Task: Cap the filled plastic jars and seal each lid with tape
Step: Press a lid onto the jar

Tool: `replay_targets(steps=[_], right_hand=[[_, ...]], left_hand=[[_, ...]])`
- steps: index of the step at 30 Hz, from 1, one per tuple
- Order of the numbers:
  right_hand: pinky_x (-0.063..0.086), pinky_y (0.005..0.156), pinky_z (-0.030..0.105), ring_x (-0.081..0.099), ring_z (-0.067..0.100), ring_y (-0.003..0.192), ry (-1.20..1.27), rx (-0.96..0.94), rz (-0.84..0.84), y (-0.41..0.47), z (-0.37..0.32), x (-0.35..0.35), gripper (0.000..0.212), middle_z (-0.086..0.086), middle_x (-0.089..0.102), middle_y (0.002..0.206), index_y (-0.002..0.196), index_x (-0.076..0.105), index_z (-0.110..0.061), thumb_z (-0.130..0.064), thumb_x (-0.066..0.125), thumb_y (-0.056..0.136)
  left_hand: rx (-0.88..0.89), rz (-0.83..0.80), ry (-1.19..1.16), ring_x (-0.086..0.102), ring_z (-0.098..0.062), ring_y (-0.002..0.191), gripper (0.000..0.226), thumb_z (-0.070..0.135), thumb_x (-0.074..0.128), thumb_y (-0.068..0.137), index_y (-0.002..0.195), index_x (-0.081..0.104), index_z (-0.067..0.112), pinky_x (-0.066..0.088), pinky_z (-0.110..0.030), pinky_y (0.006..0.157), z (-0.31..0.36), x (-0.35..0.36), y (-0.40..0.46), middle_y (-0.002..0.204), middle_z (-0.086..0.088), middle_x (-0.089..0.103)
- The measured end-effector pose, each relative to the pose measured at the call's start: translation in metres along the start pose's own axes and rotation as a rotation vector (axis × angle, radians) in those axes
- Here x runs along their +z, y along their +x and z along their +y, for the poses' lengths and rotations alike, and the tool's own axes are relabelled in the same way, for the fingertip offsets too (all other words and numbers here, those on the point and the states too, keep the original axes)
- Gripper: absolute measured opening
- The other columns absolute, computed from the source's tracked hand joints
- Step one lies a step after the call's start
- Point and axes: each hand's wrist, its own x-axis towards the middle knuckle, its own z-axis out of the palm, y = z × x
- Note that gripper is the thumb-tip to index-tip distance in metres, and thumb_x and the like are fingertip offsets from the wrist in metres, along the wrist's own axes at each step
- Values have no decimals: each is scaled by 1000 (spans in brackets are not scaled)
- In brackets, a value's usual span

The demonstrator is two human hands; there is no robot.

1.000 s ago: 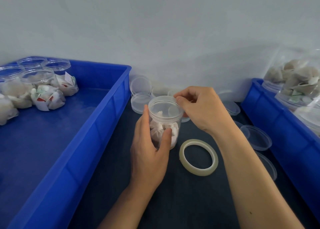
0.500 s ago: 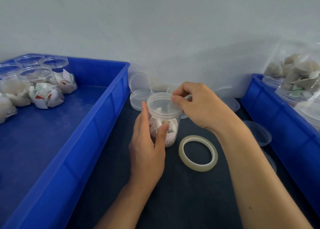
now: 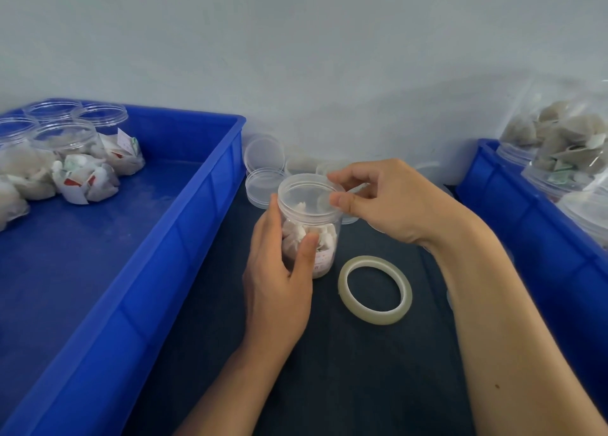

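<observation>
A clear plastic jar (image 3: 324, 238) filled with white sachets stands on the dark table mat, its clear lid (image 3: 302, 197) on top. My left hand (image 3: 279, 281) grips the jar's body from the left, thumb across the front. My right hand (image 3: 385, 202) pinches the lid's right rim between thumb and fingers. A roll of clear tape (image 3: 375, 289) lies flat on the mat just right of the jar, touching neither hand.
A blue bin (image 3: 184, 218) on the left holds several capped filled jars (image 3: 65, 139). Loose clear lids (image 3: 263, 155) lie behind the jar by the wall. Another blue bin (image 3: 513, 205) on the right holds jars and a bag of sachets (image 3: 566, 139).
My right hand's fingers have shifted along the lid's right rim, and my left thumb has slid lower on the jar. The tape roll has not moved.
</observation>
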Motion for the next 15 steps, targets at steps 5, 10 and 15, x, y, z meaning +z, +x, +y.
replay_targets(steps=[5,10,15], right_hand=[[51,109,36,61,-3,118,-91,-41,-7,-1,-3,1,47,-25,61,135,135,65,-36,-56,71,92],[46,114,35,53,-3,130,-65,-151,-80,-5,-15,10,57,-28,55,141,140,59,-41,-51,77,87],[46,111,29,52,-5,128,-26,-208,-81,-3,-16,16,43,-26,56,136,129,67,-43,-34,75,88]], left_hand=[[-29,41,-50,53,-4,140,64,46,66,100,159,41,40,55,-44,106,0,0,-1,147,26,52],[-14,104,-43,58,-3,132,63,51,73,95,151,48,39,60,-41,96,3,0,-4,139,28,54],[-15,103,-58,60,-8,130,63,51,74,94,151,51,36,60,-42,95,4,0,-5,136,23,58]])
